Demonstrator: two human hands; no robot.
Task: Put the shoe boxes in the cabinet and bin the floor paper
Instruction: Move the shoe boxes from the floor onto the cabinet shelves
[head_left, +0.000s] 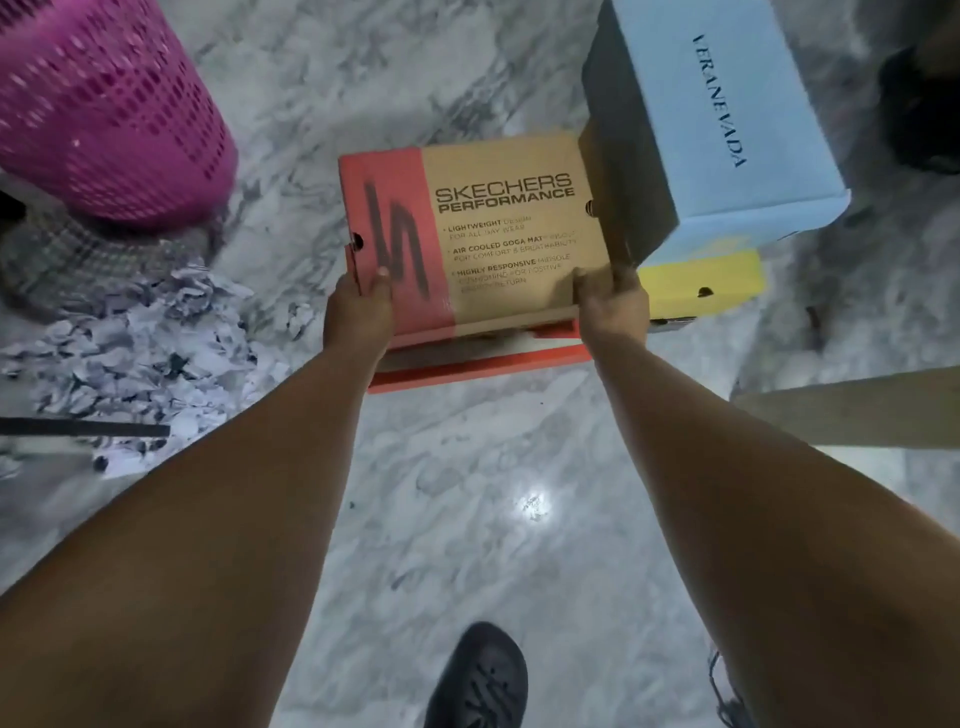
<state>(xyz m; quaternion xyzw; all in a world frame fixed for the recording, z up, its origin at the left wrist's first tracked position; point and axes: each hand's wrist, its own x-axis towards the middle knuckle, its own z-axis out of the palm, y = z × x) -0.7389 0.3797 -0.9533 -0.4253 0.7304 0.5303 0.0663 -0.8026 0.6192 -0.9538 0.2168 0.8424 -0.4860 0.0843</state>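
A tan and red Skechers shoe box (488, 228) is held above the marble floor, its lid tilted toward me. My left hand (357, 312) grips its near left corner, thumb on the red lid. My right hand (613, 304) grips the near right corner. Right of it a light blue shoe box (727, 119) sits on top of a yellow box (701, 283). Crumpled white floor paper (135, 343) lies in a heap at the left, beside a pink perforated bin (104, 109).
A woven mat (67, 260) lies under the pink bin. A dark stick (83, 428) crosses the paper heap at the left edge. A wooden board edge (852, 410) juts in from the right. My black shoe (480, 680) stands on the marble floor below.
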